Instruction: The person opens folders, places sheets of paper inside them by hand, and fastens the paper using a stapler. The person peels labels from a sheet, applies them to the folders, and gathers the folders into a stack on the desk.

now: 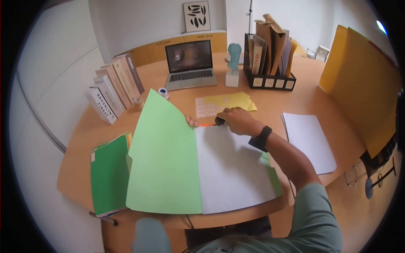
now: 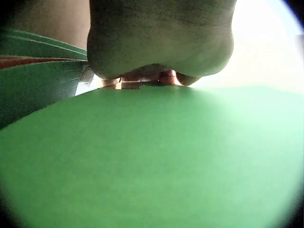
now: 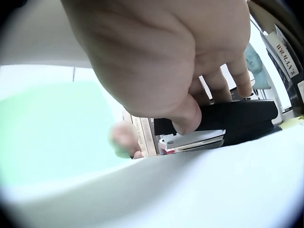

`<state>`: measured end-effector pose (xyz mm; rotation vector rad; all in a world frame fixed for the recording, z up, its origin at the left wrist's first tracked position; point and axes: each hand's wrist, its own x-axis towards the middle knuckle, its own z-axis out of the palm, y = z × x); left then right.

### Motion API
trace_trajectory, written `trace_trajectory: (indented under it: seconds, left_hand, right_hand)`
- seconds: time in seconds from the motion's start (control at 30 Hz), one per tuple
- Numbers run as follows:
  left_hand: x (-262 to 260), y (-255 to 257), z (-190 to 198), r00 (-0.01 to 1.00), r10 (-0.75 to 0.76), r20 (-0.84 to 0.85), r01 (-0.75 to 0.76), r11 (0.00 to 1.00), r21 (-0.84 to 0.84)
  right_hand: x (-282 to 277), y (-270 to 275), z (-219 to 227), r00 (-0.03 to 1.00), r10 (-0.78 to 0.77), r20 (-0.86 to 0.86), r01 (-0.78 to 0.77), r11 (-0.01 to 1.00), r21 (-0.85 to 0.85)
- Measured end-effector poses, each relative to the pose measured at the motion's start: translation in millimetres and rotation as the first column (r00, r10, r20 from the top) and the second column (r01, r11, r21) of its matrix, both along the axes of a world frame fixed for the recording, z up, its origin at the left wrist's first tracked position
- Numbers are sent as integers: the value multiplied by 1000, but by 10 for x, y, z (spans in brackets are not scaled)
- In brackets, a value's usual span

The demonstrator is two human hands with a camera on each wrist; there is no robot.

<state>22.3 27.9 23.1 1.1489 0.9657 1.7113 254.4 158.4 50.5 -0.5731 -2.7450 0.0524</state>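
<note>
A light green folder (image 1: 166,164) lies spread at the table's front, its left flap raised and white paper (image 1: 232,173) on its right side. My right hand (image 1: 241,121) grips a black stapler (image 3: 242,116) from above, thumb on the near side, at the paper's far edge. A short orange strip (image 1: 206,125) shows just left of the stapler. Fingertips of my left hand (image 1: 192,122) curl over the far end of the folder's fold; the raised flap hides the rest of that hand in the head view.
Left stand upright books (image 1: 112,90) and a dark green folder (image 1: 110,173). Beyond are yellow envelopes (image 1: 230,102), a tape roll (image 1: 163,92), a laptop (image 1: 190,67), a bust (image 1: 233,63) and a black file holder (image 1: 270,82). A paper stack (image 1: 310,141) lies right.
</note>
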Motion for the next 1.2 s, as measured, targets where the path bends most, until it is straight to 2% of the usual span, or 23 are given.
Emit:
trace_trajectory:
  seconds: [0.1,0.2,0.33,0.43,0.57,0.63,0.67,0.73,0.77,0.83,0.87,0.9,0.97,1.0,1.07,1.1,1.17,1.2]
  left_hand:
    - [2,-45,-8,1000,2,-3,-2,1000,-9]
    - [2,-78,-1,1000,12,-13,-12,1000,-14]
    - [23,-115,29,998,48,-50,-49,999,-23]
    - [26,-160,88,987,116,-111,-122,992,-44]
    - [-165,-72,-25,915,270,-299,-311,945,-98]
    - [-381,89,-255,844,322,-429,-408,905,-121]
    - [-499,164,-391,803,339,-490,-452,882,-130]
    - [-436,53,-350,658,302,-690,-548,821,-163]
    - [-379,-11,-316,575,267,-774,-594,786,-171]
    - [-299,-52,-249,520,217,-826,-604,777,-176]
    - [-265,-66,-211,492,191,-849,-609,772,-179]
    - [-215,-97,-174,484,171,-858,-597,782,-181]
    - [-141,-140,-131,466,136,-874,-574,799,-181]
    - [-153,-132,-179,516,138,-845,-527,829,-187]
    - [-193,-100,-286,611,135,-780,-429,884,-184]
    - [-184,-108,-275,607,159,-779,-437,885,-159]
    - [-151,-149,-230,597,208,-775,-453,884,-112]
    - [-168,-128,-265,616,234,-752,-473,873,-115]
  right_hand:
    - [144,63,62,995,-43,-93,50,996,69]
    - [382,107,145,967,-241,-86,247,966,71]
    - [719,351,122,913,-406,23,404,913,60]
    - [937,626,-86,868,-495,32,494,868,39]
    - [1049,794,-248,840,-535,91,536,844,18]
    - [1051,799,-256,830,-547,111,550,835,6]
    - [1040,748,-197,838,-542,66,541,841,34]
    - [939,573,-6,851,-524,-20,524,847,88]
    - [831,602,39,876,-478,-64,479,878,5]
    - [549,712,200,907,-390,-156,368,917,-154]
    - [370,662,369,927,-364,-91,350,926,-140]
    - [185,586,510,942,-336,-26,330,935,-127]
    - [-155,594,489,957,-270,-105,232,931,-281]
    - [-306,606,442,959,-243,-149,178,919,-353]
    - [-610,653,294,976,-218,3,205,912,-355]
    - [-743,709,198,976,-203,79,217,910,-353]
    - [-1004,929,-174,969,-222,112,245,931,-272]
    - [-1075,883,-225,964,-232,130,257,938,-232]
